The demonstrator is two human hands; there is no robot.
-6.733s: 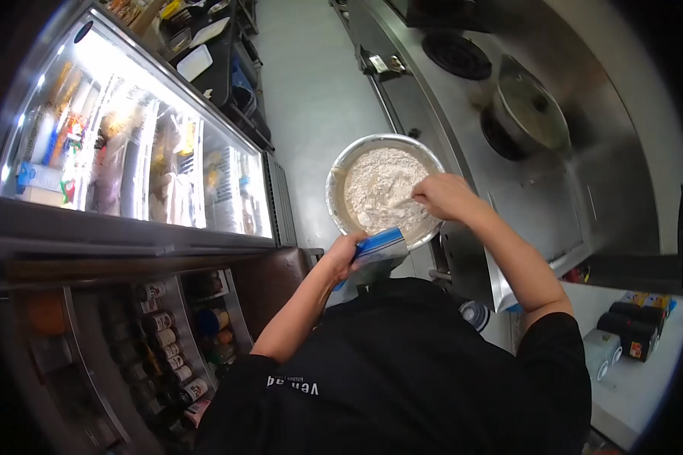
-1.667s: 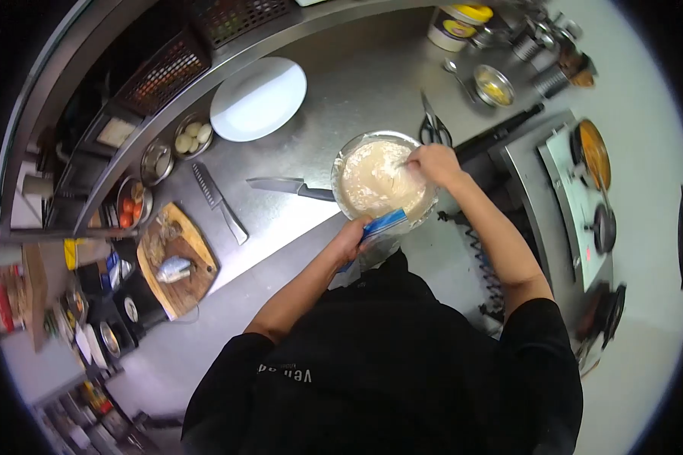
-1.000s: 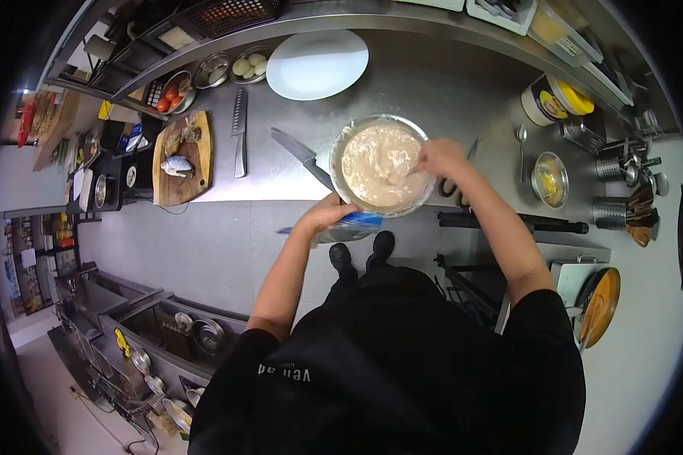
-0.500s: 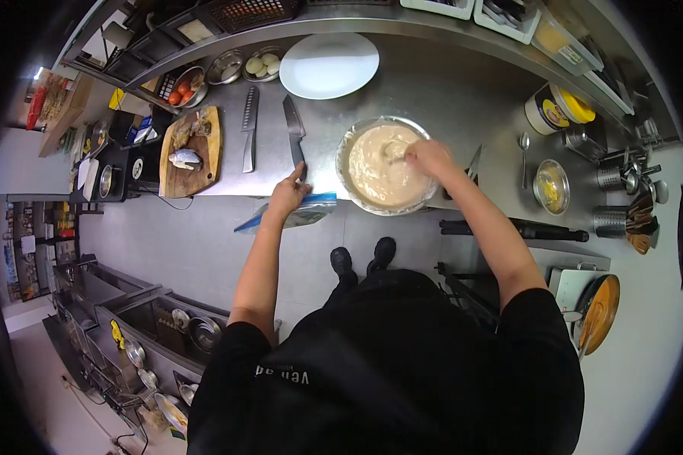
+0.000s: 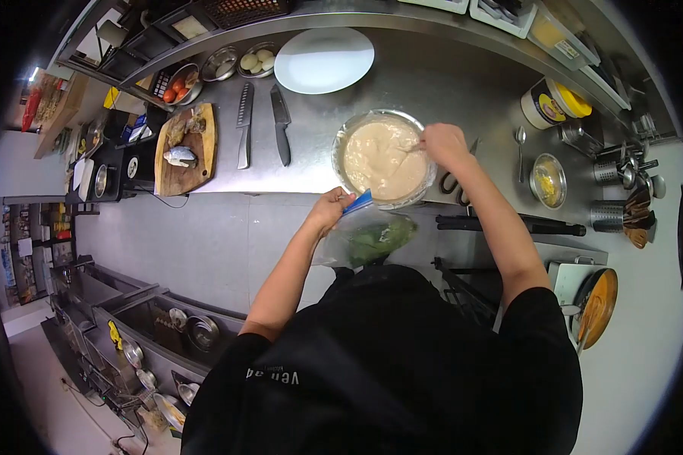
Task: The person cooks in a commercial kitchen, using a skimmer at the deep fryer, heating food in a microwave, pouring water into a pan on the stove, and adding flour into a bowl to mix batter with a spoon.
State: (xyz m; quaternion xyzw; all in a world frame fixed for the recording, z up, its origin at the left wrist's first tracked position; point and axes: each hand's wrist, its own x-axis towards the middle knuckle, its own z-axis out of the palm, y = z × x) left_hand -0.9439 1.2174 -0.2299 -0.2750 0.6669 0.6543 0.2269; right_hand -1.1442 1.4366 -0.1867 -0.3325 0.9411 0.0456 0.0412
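A metal bowl (image 5: pixel 338 155) of pale, wet batter (image 5: pixel 379 161) rests at the counter's front edge. My right hand (image 5: pixel 443 144) is closed at the bowl's right rim, gripping a utensil (image 5: pixel 411 146) whose end dips into the batter. Below the bowl's left side, my left hand (image 5: pixel 328 210) pinches a clear zip bag (image 5: pixel 379 235) by its blue top. Green leaves show inside the bag, which hangs in front of the counter. Left of the bowl lie a dark-handled knife (image 5: pixel 281 125) and a second knife (image 5: pixel 244 129).
A white plate (image 5: pixel 325 61) stands behind the knives. On the left is a wooden board (image 5: pixel 203 163) with a fish piece. Scissors (image 5: pixel 451 186), a spoon (image 5: pixel 520 155), a small bowl (image 5: pixel 548 182) and a yellow-lidded tub (image 5: pixel 546 105) are on the right. A pan (image 5: pixel 601 307) sits lower right.
The view has turned from the fridge to the counter. Dry flour has become smooth batter. My left hand shifted the dark-handled knife left, released it, and came back beside the bowl with the bag.
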